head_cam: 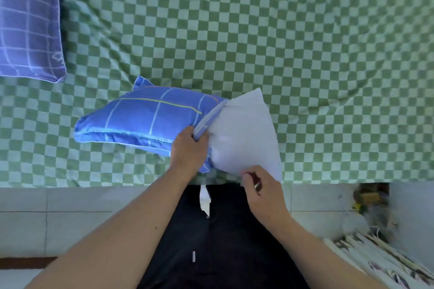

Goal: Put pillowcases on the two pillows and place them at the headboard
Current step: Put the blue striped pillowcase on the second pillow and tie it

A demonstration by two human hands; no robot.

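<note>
At centre frame a white pillow (244,134) sits half inside a blue checked pillowcase (145,115) on the green chequered bed (305,30). The left hand (187,150) grips the case's open edge; the right hand (263,190) pinches the pillow's near corner. A second cased pillow (28,19) lies upper left.
</note>
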